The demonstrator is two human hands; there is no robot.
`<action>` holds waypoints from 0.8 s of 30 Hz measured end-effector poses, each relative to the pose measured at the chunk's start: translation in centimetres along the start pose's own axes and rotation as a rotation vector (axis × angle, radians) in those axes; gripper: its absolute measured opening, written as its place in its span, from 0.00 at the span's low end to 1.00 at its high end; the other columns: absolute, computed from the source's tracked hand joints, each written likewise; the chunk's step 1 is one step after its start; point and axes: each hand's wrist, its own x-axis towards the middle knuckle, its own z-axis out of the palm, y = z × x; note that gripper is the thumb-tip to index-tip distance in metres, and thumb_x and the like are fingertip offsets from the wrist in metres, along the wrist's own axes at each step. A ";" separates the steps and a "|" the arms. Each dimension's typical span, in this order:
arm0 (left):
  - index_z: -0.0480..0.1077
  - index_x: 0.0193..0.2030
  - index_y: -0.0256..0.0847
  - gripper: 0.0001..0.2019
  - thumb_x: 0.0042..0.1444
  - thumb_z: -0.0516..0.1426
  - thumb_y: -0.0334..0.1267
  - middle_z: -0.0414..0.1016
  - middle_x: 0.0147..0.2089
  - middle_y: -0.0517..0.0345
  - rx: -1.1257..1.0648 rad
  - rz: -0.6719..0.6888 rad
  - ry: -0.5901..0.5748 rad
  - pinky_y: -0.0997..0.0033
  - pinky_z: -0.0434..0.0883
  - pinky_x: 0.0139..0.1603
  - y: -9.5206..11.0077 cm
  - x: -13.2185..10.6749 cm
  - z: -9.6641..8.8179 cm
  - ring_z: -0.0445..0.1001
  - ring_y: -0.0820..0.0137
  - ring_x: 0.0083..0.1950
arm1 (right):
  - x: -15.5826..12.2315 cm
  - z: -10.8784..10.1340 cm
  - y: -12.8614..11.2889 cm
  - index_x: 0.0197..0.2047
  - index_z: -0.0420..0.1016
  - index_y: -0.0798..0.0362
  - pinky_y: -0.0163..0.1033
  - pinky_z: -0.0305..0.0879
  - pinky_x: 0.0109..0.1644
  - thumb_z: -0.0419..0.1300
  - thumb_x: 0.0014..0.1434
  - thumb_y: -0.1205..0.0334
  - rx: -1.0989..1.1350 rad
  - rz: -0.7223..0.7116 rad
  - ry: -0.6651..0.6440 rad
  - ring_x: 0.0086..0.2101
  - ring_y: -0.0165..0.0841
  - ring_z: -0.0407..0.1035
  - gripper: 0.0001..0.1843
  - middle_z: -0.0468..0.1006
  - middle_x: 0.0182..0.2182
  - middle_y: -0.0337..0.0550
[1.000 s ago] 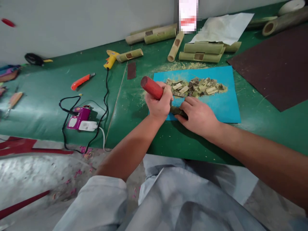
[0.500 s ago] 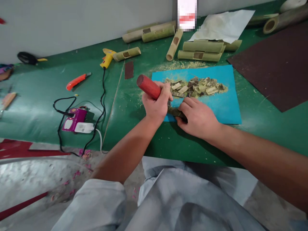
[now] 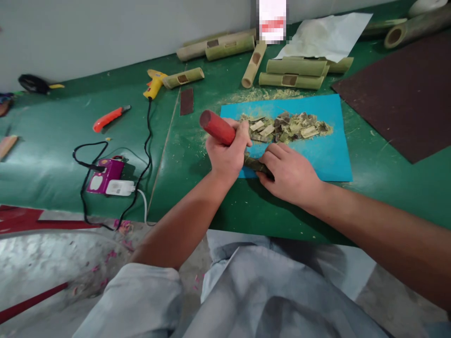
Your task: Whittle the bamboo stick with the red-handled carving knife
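Note:
My left hand (image 3: 227, 152) is wrapped round a tool with a thick red handle (image 3: 214, 126) that slants up to the left; its working end is hidden under my fingers. My right hand (image 3: 291, 173) presses down on a dark green bamboo piece (image 3: 256, 164), fingers closed over it, at the near left corner of a blue mat (image 3: 327, 150). A heap of bamboo chips (image 3: 285, 127) lies on the mat just beyond both hands. The two hands almost touch.
Several cut bamboo tubes (image 3: 292, 74) lie behind the mat, with white paper (image 3: 324, 37) and a dark brown sheet (image 3: 405, 94) to the right. On the green table (image 3: 52, 141) to the left are a yellow glue gun (image 3: 152, 83), an orange utility knife (image 3: 107, 119) and a purple power strip (image 3: 105, 176).
Both hands keep their grip and stay by the mat's corner. The view has drifted slightly, so the objects on the left sit further left.

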 end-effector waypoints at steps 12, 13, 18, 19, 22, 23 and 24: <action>0.69 0.20 0.41 0.21 0.62 0.66 0.43 0.68 0.18 0.67 -0.074 0.022 -0.047 0.74 0.71 0.26 0.0 0.0 0.0 0.69 0.77 0.20 | 0.0 0.2 0.1 0.41 0.75 0.54 0.47 0.65 0.44 0.58 0.64 0.64 -0.002 -0.009 0.027 0.42 0.45 0.68 0.05 0.77 0.39 0.53; 0.69 0.20 0.41 0.21 0.62 0.67 0.42 0.68 0.18 0.66 -0.057 0.021 -0.043 0.74 0.71 0.27 0.1 0.0 0.0 0.70 0.77 0.20 | 0.0 0.2 0.1 0.41 0.75 0.54 0.47 0.65 0.44 0.58 0.64 0.64 -0.005 -0.010 0.026 0.42 0.45 0.68 0.05 0.77 0.39 0.53; 0.69 0.20 0.41 0.20 0.64 0.64 0.39 0.68 0.19 0.66 -0.083 0.051 -0.071 0.73 0.70 0.27 0.0 0.0 -0.2 0.70 0.77 0.21 | 0.0 0.1 0.1 0.41 0.75 0.53 0.46 0.65 0.44 0.58 0.64 0.64 0.010 -0.005 0.026 0.42 0.45 0.68 0.05 0.77 0.39 0.52; 0.70 0.21 0.41 0.20 0.65 0.64 0.39 0.68 0.19 0.66 -0.104 0.057 -0.079 0.73 0.69 0.26 -0.1 0.1 -0.3 0.70 0.77 0.21 | 0.0 0.1 0.1 0.41 0.75 0.54 0.46 0.65 0.44 0.58 0.64 0.64 0.012 -0.004 0.025 0.42 0.45 0.68 0.05 0.77 0.39 0.52; 0.69 0.21 0.41 0.21 0.66 0.64 0.39 0.68 0.19 0.66 -0.133 0.058 -0.085 0.73 0.70 0.26 -0.3 0.0 -0.3 0.69 0.77 0.20 | 0.0 0.1 0.2 0.41 0.76 0.54 0.47 0.65 0.44 0.59 0.64 0.64 0.003 -0.004 0.027 0.42 0.45 0.68 0.05 0.77 0.39 0.53; 0.69 0.21 0.41 0.21 0.66 0.64 0.40 0.67 0.19 0.66 -0.134 0.054 -0.079 0.73 0.70 0.27 -0.4 0.0 -0.3 0.69 0.77 0.20 | 0.0 0.1 0.2 0.41 0.76 0.55 0.47 0.65 0.44 0.59 0.64 0.64 0.001 -0.004 0.028 0.42 0.45 0.68 0.05 0.77 0.39 0.53; 0.69 0.21 0.41 0.21 0.65 0.65 0.41 0.67 0.19 0.67 -0.132 0.047 -0.069 0.73 0.70 0.26 -0.4 0.0 -0.3 0.69 0.78 0.20 | 0.0 0.1 0.2 0.41 0.76 0.55 0.47 0.65 0.44 0.59 0.64 0.64 0.000 -0.002 0.031 0.42 0.45 0.68 0.05 0.77 0.39 0.53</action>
